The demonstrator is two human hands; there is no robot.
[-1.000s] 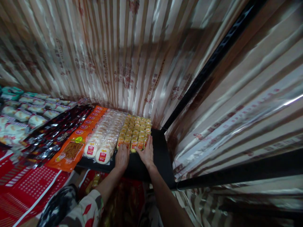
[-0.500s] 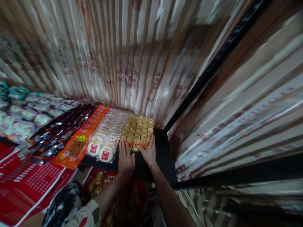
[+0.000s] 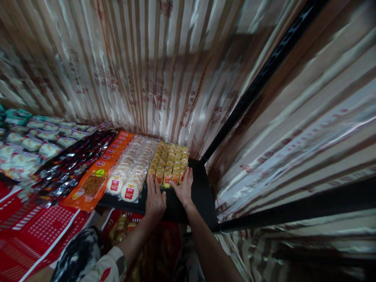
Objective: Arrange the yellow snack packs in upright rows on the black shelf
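Rows of small yellow-wrapped snack packs point(image 3: 168, 164) stand at the right part of a black shelf point(image 3: 201, 196). My left hand point(image 3: 155, 201) lies at their front left corner, fingers stretched out and tips against the front packs. At the front right corner is my right hand point(image 3: 183, 192), thumb spread from the fingers, touching the front and right side of the block. Neither hand is wrapped round a pack. Left of the yellow packs, touching or nearly so, are clear-wrapped white round crackers point(image 3: 131, 190) with red labels.
An orange snack bag point(image 3: 88, 188), dark shiny packets point(image 3: 76, 164) and white packets point(image 3: 28, 143) continue leftward along the shelf. Red baskets point(image 3: 44, 235) sit below, one with gold packs point(image 3: 120, 227) in it. A black post point(image 3: 249, 94) rises at the shelf's back right corner, before striped sheeting point(image 3: 158, 70).
My left hand has shifted from bent fingers at the front packs to outstretched fingers at the front left corner. My right hand stays at the right corner. The view swayed slightly.
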